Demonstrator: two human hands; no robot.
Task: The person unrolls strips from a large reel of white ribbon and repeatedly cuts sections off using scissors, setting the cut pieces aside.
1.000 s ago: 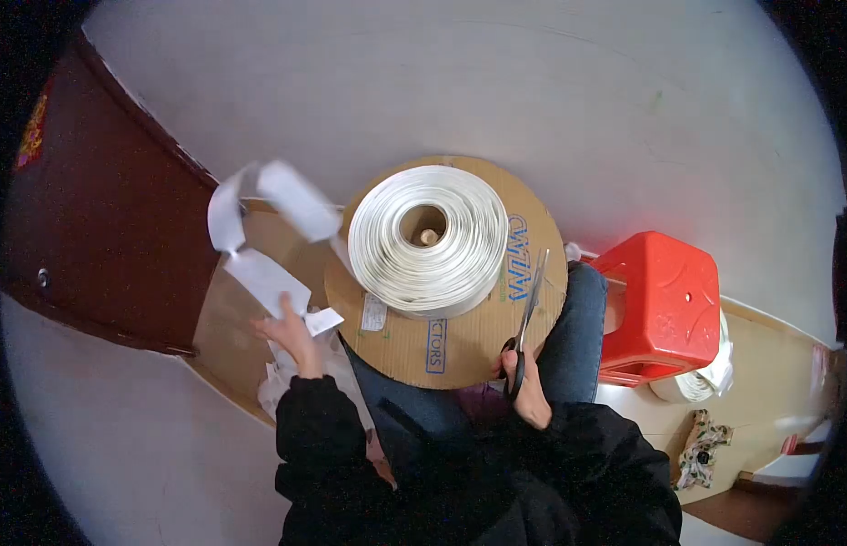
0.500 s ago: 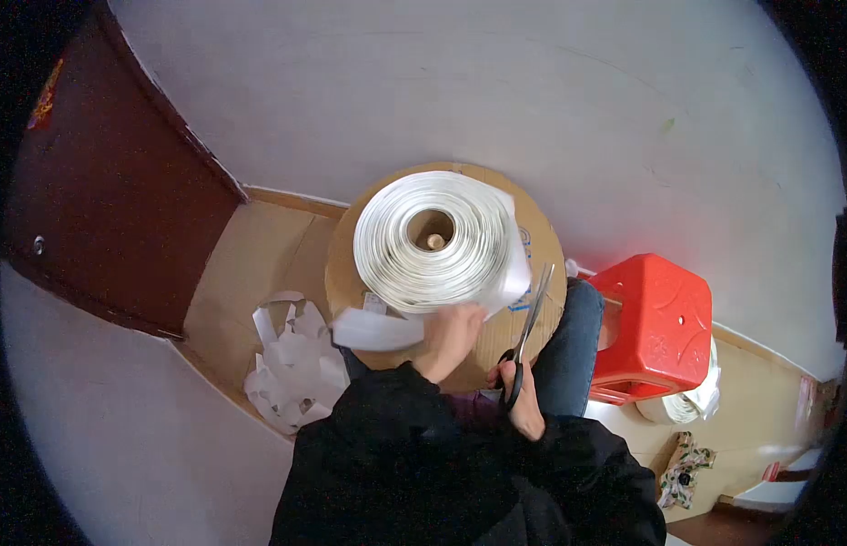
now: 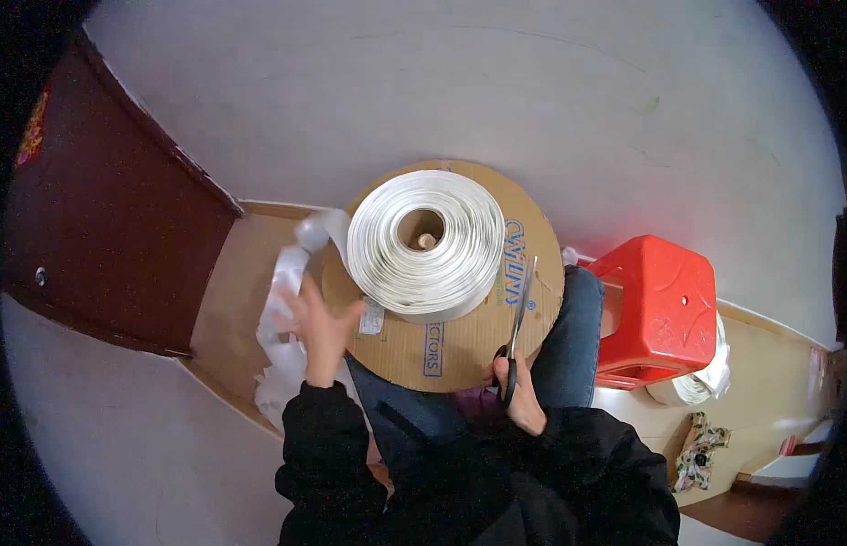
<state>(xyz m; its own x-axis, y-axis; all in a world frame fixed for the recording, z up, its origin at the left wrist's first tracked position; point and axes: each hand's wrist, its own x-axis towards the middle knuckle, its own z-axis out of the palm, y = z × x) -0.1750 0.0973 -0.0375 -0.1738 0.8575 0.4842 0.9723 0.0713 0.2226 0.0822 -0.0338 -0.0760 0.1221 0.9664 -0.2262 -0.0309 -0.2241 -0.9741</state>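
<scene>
A large roll of white strip (image 3: 423,282) lies on a round cardboard disc (image 3: 478,350) with blue print, above the person's knees. From the roll's left side a loose white strip (image 3: 282,314) hangs down toward the floor. My left hand (image 3: 319,328) is at the disc's left edge, fingers spread and slightly blurred, close to the strip; nothing shows in its grip. My right hand (image 3: 522,391) holds black-handled scissors (image 3: 518,332) at the disc's lower right, their blades pointing up and nearly together.
A red plastic stool (image 3: 665,305) stands at the right, with another white roll (image 3: 692,387) behind it. Further down lies a patterned cloth item (image 3: 701,450). A brown door (image 3: 114,209) is at the left, and a pale wall (image 3: 496,82) rises beyond the disc.
My left hand has gone from the roll's front to the left of the disc and opened. The strip now trails off the roll's left side. My right hand keeps the scissors at about the same place.
</scene>
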